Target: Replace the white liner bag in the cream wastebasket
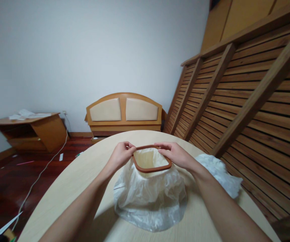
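A trash can stands on the round table, mostly covered by a thin white plastic bag [150,198] that drapes down its outside and lines its inside. Around its mouth sits a brown rim ring [153,170]. My left hand [122,155] pinches the ring's far left corner between thumb and fingers. At the far right corner, my right hand [176,154] grips the ring, fingers on top and along its edge. The can's outer wall is hidden under the bag.
The pale round table [77,188] bears a heap of white plastic bags [219,171] at right. Tall wooden slats [266,101] lean beyond it. A headboard [124,111] stands by the wall, a low desk [44,131] at left, and a white cable [41,173] crosses the floor.
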A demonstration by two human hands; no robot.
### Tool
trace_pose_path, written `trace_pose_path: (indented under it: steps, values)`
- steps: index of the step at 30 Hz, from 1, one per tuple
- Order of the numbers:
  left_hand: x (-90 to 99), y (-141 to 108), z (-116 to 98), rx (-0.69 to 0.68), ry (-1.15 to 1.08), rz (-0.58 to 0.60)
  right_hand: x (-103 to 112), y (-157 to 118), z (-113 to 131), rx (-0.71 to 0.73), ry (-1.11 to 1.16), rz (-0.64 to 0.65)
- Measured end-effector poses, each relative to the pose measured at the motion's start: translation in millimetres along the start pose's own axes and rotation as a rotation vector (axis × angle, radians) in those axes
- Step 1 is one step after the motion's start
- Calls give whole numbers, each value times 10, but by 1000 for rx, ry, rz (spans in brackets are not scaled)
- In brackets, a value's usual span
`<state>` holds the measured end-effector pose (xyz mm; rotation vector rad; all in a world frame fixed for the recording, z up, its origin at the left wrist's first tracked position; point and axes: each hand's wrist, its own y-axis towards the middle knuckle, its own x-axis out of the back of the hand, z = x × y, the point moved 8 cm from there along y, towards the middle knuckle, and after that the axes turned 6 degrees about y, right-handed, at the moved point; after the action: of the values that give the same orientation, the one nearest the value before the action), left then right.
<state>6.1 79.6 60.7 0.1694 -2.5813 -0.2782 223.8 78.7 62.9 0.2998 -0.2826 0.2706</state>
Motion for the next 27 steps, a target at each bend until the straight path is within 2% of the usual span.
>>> trace_pose_path:
  steps: [13, 27]
  values:
    - [-15, 1, 4, 2, 16, 18, -29, 7, -21, -27, -38, 16]
    - [-34, -13, -11, -14, 49, 54, -38, 17, -84, -44, 28, 38]
